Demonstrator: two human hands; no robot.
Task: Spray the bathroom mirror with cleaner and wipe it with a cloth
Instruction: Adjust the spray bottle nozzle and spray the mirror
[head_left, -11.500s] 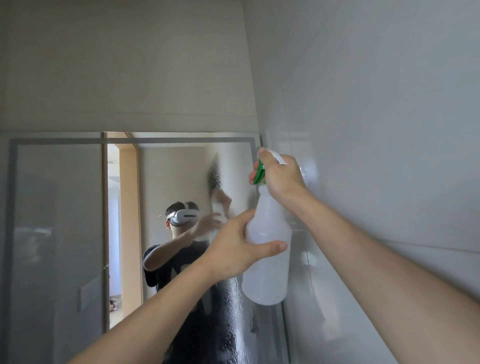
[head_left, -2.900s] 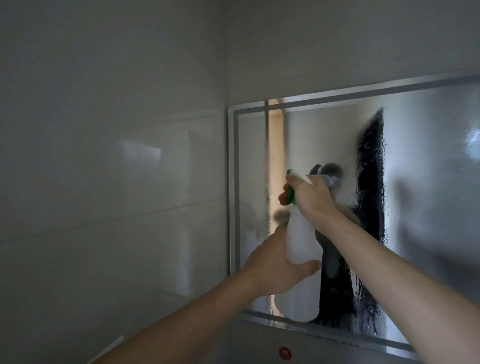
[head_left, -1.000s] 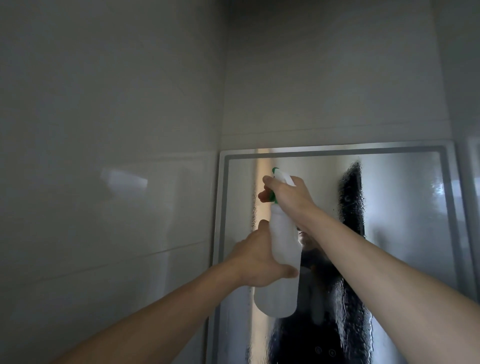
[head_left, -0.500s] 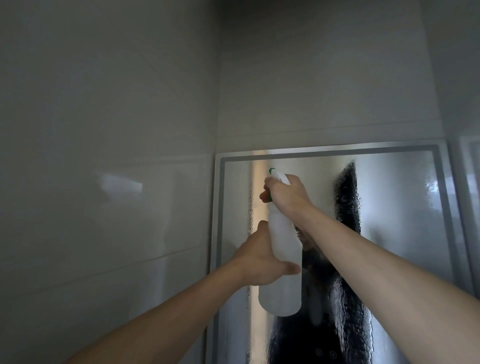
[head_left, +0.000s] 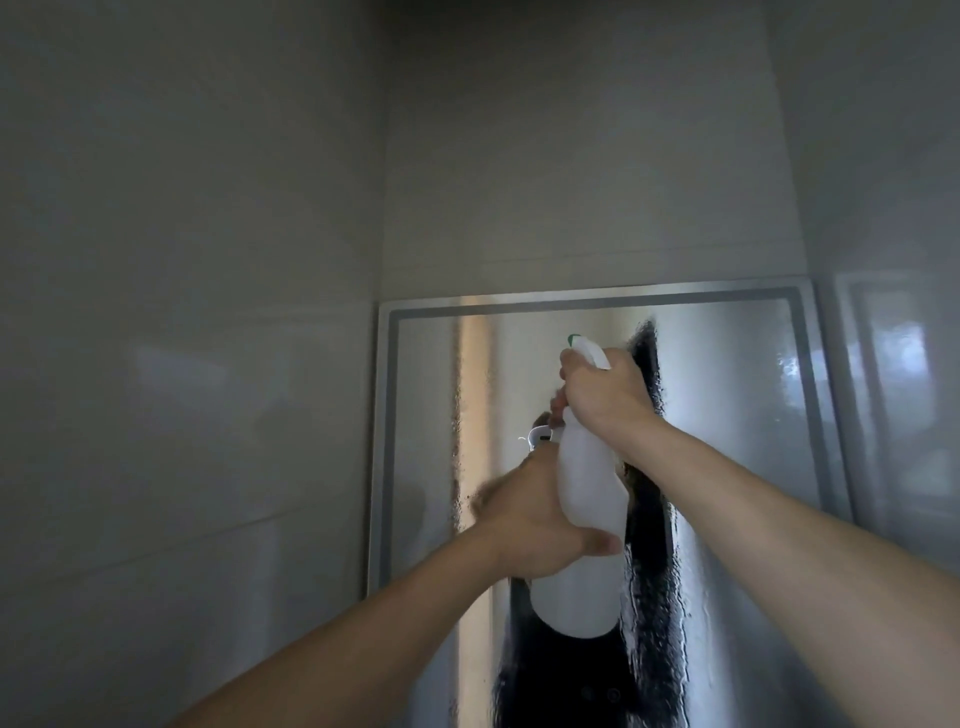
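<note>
A: What do we lose sight of, starting at nine o'clock?

B: The tiled wall (head_left: 182, 364) there is dim, with only faint glare patches. Our left forearm enters from the bottom edge near seven o'clock, its elbow cut off. The mirror (head_left: 727, 415) runs out of the picture at six o'clock, so we cannot see its lower edge.

A: And on the glass itself?

B: It is covered in droplets and film, so the reflection is smeared; we make out a dark streaked band and a dark shape behind the bottle, nothing finer. We cannot make out a cloth anywhere.

A: How do our hands sit?

B: Our left hand (head_left: 530, 525) is raised just left of centre, fingers wrapped round the back of the spray bottle (head_left: 587, 499), thumb lying across its front: clenched on the body. Our right hand (head_left: 602, 400), at about one o'clock from the left one, is closed over the neck and trigger head; its forearm slants down to four o'clock and leaves the picture there.

A: Where does the bottle lie to those grips?

B: Between them, nearly upright. Its white base hangs below our left hand toward six o'clock, and the green-tipped nozzle pokes out above our right knuckles at eleven o'clock, in front of the mirror's left half.

A: Is the trigger pressed?

B: Our fingers hide it; we cannot tell.
</note>
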